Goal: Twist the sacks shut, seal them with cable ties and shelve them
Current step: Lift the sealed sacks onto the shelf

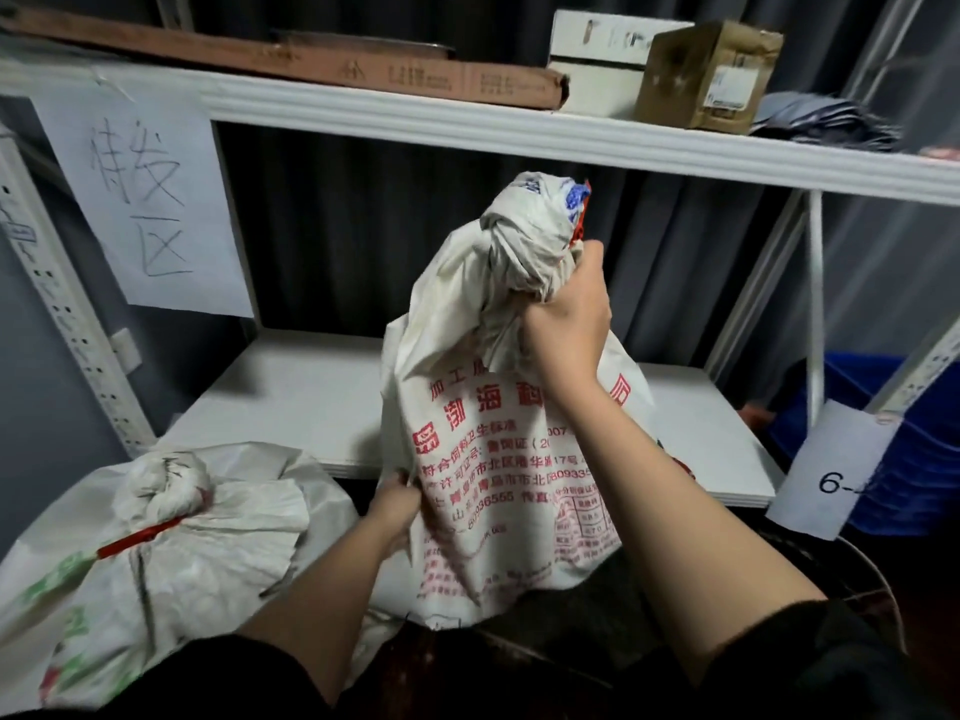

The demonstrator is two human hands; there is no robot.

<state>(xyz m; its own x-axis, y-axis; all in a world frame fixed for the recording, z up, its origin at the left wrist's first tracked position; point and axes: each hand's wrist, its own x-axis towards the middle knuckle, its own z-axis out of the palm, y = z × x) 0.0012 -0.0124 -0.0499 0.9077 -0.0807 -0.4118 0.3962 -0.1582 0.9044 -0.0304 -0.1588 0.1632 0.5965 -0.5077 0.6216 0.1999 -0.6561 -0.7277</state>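
Two hands grip the printed woven sack (498, 433) — right hand (563, 317) clenching its twisted neck, left hand (397, 504) pinching the slack, soft side — it looks weighty.

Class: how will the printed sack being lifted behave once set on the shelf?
Probably floppy: the printed sack creases under the right hand gripping its neck. Likely fairly light, since it is lifted mostly by that neck. It may slump rather than stand.

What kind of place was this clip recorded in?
Probably a small storeroom or dispatch area: white metal shelving holding cardboard boxes, a handwritten paper sign taped to the rack, and tied woven sacks being stacked on the lower shelf.
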